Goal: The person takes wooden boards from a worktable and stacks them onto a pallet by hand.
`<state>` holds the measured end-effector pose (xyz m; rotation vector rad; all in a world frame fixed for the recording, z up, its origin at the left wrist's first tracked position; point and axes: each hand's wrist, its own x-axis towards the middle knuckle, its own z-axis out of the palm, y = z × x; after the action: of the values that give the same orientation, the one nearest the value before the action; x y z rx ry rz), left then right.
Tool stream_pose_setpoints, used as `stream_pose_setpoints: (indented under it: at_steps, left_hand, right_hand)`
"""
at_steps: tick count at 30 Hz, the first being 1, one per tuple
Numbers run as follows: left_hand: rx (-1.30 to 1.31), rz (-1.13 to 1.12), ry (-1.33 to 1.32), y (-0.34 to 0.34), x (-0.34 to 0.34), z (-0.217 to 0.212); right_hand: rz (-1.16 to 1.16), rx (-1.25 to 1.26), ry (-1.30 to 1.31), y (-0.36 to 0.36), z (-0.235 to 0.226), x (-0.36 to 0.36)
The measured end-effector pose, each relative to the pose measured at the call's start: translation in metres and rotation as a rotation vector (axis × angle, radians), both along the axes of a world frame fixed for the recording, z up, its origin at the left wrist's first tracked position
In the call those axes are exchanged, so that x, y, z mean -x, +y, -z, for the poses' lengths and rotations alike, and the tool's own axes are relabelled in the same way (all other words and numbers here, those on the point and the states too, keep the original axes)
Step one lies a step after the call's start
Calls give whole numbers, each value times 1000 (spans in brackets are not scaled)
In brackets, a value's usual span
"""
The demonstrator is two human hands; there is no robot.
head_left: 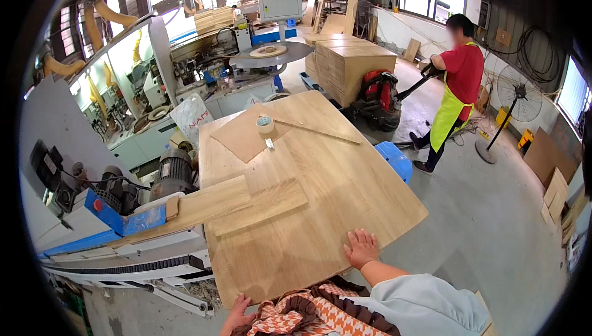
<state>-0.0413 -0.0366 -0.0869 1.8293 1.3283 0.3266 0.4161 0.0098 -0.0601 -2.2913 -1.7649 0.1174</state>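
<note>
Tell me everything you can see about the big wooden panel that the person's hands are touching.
The big wooden panel is a wide, flat board with light oak-like grain, lying flat on a stack beside the edge-banding machine. The right hand rests flat on its near edge; the left hand is at its near left corner. On it lie two smaller boards, a thin brown sheet, a tape roll and a narrow strip.
</note>
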Motion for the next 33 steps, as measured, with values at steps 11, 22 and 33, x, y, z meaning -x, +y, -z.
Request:
stream_pose_setpoints:
  at_steps: [11, 22, 33]
  left_hand:
    - [-10, 5, -2, -2, -2, -5]
    - [9, -11, 10, -4, -2, -9]
    - [29, -35, 31, -7, -6, -13]
  right_hand:
    - [-10, -15, 28, -1, -1, 0]
    - [-11, -4, 28, -1, -2, 2]
    - [-28, -76, -2, -1, -6, 2]
